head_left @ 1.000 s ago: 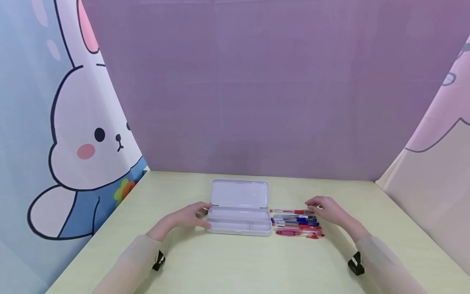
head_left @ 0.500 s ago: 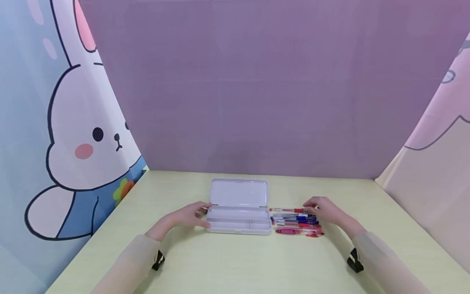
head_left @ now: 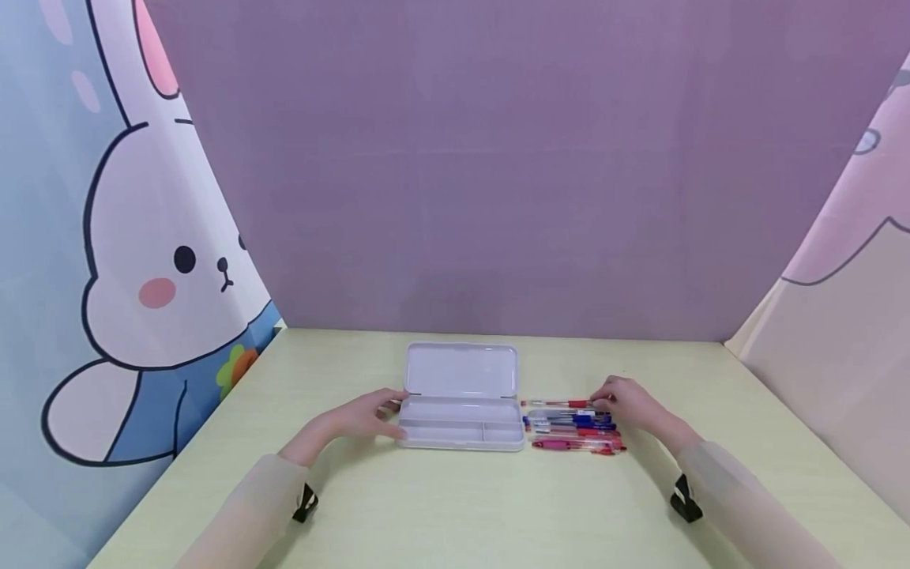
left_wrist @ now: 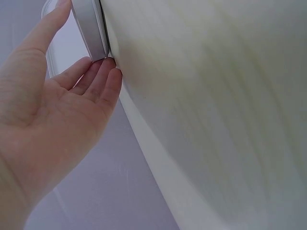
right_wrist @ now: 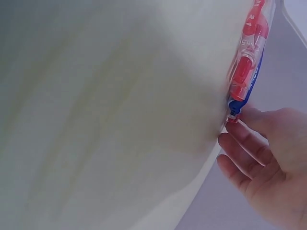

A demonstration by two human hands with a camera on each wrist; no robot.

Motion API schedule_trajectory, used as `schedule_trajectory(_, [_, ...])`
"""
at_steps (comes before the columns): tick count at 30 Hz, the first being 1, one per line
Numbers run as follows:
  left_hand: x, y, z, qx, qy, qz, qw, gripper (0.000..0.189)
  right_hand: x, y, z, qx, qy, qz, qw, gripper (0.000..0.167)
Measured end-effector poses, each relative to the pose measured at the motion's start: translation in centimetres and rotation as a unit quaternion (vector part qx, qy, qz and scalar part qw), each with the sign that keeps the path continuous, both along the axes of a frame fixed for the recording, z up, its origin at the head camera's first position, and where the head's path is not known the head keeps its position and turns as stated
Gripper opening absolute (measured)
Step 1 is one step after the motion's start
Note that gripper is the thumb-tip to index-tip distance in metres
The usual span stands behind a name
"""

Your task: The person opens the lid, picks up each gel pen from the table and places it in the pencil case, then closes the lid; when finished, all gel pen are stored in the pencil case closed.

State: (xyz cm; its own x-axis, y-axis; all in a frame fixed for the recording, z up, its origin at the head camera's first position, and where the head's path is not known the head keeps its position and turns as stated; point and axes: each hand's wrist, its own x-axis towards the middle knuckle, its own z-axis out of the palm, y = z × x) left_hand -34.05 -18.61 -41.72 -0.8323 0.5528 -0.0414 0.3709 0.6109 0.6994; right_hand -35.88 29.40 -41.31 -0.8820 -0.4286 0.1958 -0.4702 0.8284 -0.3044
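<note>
Head view: white pencil case (head_left: 444, 434) rests on the counter (head_left: 483, 514), its unfolded lid (head_left: 462, 370) at 12 o'clock.
Left hand (head_left: 366, 413): at the case's 9 o'clock, fingers relaxed, released, touching its end.
Right hand (head_left: 629, 401): fingers pinch the farthest red pen (head_left: 558, 404) by its 3 o'clock end.
Other pens (head_left: 593, 432): red, blue and pink, just beside the case, 3 o'clock.

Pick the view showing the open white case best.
Head: the whole white case shows, with raised lid and compartments. Left wrist: only part, cropped at top. Right wrist: possibly a corner, top right.
</note>
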Motion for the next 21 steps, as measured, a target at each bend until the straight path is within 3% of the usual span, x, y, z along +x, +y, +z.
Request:
schedule_trajectory(12, [-0.17, 0.04, -0.22, -0.001, 0.001, 0.001, 1.0, 0.074, -0.04, -0.18, -0.13, -0.018, -0.009, -0.03, 0.9993, 0.005])
schedule_trajectory(21, [-0.17, 0.05, -0.24, -0.002, -0.004, 0.005, 1.0, 0.074, 0.58, 0.45, 0.53, -0.039, -0.004, -0.006, 0.9992, 0.01])
